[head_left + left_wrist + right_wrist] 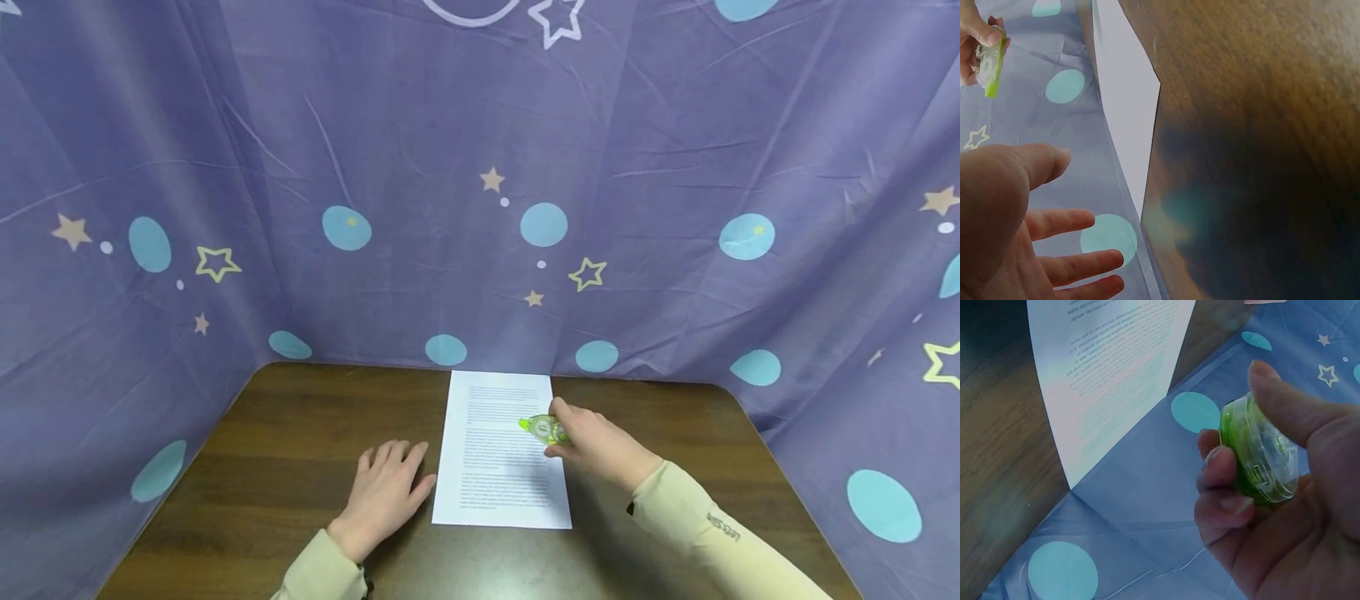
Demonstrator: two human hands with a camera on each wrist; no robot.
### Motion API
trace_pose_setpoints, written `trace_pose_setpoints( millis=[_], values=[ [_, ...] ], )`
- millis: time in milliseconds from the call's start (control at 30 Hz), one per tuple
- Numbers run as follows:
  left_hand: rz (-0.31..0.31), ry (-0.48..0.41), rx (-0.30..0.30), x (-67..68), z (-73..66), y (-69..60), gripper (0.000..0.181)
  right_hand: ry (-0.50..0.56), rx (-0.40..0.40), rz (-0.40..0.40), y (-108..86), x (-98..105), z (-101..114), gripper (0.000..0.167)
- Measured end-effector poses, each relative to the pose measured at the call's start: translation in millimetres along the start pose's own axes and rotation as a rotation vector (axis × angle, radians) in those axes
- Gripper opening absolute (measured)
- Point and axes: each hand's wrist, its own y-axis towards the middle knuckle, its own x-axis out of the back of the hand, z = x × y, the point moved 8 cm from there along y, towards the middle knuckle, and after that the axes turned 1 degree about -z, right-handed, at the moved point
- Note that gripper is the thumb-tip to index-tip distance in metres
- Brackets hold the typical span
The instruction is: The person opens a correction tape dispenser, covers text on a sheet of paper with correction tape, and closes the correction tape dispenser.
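Observation:
A printed sheet of white paper (495, 492) lies on the wooden table, its far edge by the curtain. Over the sheet's right side, my right hand (600, 446) grips a green correction tape (543, 428) with a see-through case. In the right wrist view, curled fingers (1225, 515) and the thumb hold the correction tape (1260, 453) from both sides, above the sheet. My left hand (384, 492) is left of the paper with its fingers spread and nothing in it. The left wrist view shows that hand's palm (997, 237) and loosely straight fingers.
The brown wooden table (300, 433) reaches out on both sides of the paper. A purple curtain (420, 275) with stars and blue dots surrounds the table at the back and sides.

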Motion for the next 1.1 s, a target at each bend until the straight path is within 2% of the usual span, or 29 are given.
trace_pose_setpoints(
  millis=[200,433,800,967,1100],
  values=[
    [0.023,-0.005,0.004,-4.1,-1.6,0.4,0.048,0.014,0.059,-0.01,-1.0,-3,5,0.031],
    [-0.025,0.012,-0.024,-2.2,-4.3,3.2,0.047,0.038,0.107,0.0,-1.2,-1,15,0.025],
    [-0.032,0.015,-0.029,2.8,-6.4,8.1,0.036,0.025,0.126,0.024,0.6,0,22,0.024],
    [-0.06,-0.032,-0.065,5.5,-13.7,14.3,0.025,0.013,0.129,0.036,1.7,-1,25,0.021],
    [-0.069,-0.133,-0.094,8.5,-24.8,22.2,0.013,0.014,0.133,0.053,2.8,-2,29,0.019]
  ],
)
